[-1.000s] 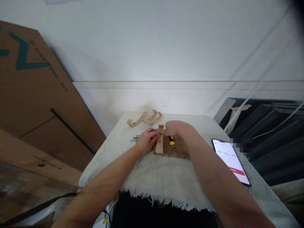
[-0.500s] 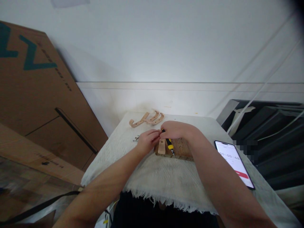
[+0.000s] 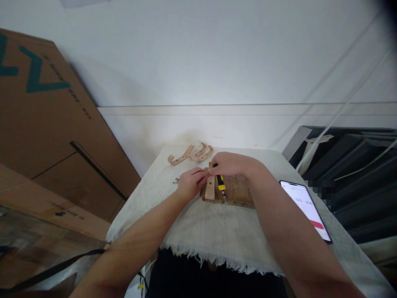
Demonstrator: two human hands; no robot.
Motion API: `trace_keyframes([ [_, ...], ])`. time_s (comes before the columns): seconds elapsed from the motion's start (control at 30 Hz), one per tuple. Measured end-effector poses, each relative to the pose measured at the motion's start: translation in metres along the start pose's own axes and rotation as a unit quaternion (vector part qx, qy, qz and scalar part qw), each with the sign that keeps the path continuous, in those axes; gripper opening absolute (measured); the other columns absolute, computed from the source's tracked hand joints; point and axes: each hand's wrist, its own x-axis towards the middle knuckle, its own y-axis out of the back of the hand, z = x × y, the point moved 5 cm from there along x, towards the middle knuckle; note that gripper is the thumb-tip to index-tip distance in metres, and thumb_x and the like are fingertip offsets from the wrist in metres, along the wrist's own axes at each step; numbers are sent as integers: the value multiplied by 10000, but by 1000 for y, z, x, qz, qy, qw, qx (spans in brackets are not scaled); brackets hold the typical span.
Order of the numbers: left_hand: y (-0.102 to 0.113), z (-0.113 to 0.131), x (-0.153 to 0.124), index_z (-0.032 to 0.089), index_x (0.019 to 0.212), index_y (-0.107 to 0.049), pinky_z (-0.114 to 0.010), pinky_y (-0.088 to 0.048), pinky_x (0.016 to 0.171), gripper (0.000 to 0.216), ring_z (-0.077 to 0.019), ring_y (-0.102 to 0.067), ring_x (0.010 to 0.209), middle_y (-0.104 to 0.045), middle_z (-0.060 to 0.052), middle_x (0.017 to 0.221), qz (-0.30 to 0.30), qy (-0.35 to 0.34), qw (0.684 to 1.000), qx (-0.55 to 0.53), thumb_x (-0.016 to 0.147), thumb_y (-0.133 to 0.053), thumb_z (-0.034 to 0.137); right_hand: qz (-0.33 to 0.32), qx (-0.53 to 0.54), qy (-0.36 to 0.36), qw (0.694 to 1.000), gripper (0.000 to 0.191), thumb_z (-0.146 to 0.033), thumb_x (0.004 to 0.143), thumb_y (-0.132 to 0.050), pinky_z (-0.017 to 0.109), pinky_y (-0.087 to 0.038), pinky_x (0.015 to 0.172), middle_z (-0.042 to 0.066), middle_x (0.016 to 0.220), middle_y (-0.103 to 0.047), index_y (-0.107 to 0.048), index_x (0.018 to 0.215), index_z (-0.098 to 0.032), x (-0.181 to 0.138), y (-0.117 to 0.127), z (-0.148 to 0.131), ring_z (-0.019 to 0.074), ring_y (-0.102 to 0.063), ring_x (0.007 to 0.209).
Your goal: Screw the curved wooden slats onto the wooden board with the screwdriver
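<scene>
A brown wooden board (image 3: 235, 190) lies on the cloth, with a pale wooden hook (image 3: 210, 188) upright along its left end; a dark hole shows in the hook. My right hand (image 3: 228, 163) is above the board, fingers closed round a yellow and black screwdriver (image 3: 221, 182), its tip pointing down towards me. At the board's left end, my left hand (image 3: 192, 182) has its fingers pressed together beside the hook's upper part. The fingertips of both hands meet there, and what lies between them is hidden.
More wooden hooks (image 3: 192, 154) lie behind my left hand. A few screws (image 3: 176, 181) are left of it. A phone (image 3: 307, 209) showing a timer rests on the right of the cloth-covered table (image 3: 214, 236). A large cardboard box (image 3: 62, 124) stands on the left.
The view has shifted slightly. My right hand has lifted a little off the hook's top, so more of the hook and its hole show. The screwdriver stays in that hand.
</scene>
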Motion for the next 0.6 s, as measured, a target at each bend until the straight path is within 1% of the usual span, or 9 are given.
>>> trace_keyframes([
  [0.2,-4,-2,1,164,892,-728,-256,-539,662,246,-141,-648,739,-704,-83,832,-11,33,999,-14,915,-528,306,-5,24,-17,1000,302,-412,745,-548,257,-328,527,43,664,-620,-678,746,-140,0,-1,5,130,-498,594],
  [0.33,-8,0,1,171,849,-729,-232,-505,646,244,-125,-634,718,-701,-68,810,-43,23,997,-53,903,-551,329,-5,4,-15,1000,282,-354,738,-522,258,-324,517,59,641,-618,-685,729,-124,2,-1,5,129,-498,575],
  [0.4,-6,1,2,162,828,-723,-219,-468,589,243,-106,-595,639,-688,-60,777,-56,21,996,-68,889,-565,337,-7,2,-17,1000,286,-345,731,-511,258,-327,507,63,630,-615,-685,716,-119,2,-2,4,129,-496,561],
  [0.47,-2,-1,3,151,811,-715,-215,-419,527,251,-87,-525,548,-663,-51,733,-57,37,995,-76,872,-570,346,-13,5,-12,1000,294,-348,724,-512,256,-338,513,64,636,-623,-697,731,-118,1,-3,1,130,-503,566],
  [0.53,2,-5,4,146,790,-707,-220,-387,510,262,-84,-487,522,-639,-45,698,-54,59,994,-76,869,-551,342,-22,-2,-5,1000,310,-356,721,-517,259,-341,521,68,648,-637,-714,757,-119,1,-5,-2,134,-511,575],
  [0.6,3,-8,4,145,732,-690,-229,-376,525,289,-97,-495,543,-613,-42,653,-55,69,994,-67,881,-512,318,-36,-17,3,999,323,-360,718,-519,266,-329,511,74,650,-647,-727,767,-118,2,-8,-5,136,-507,564],
])
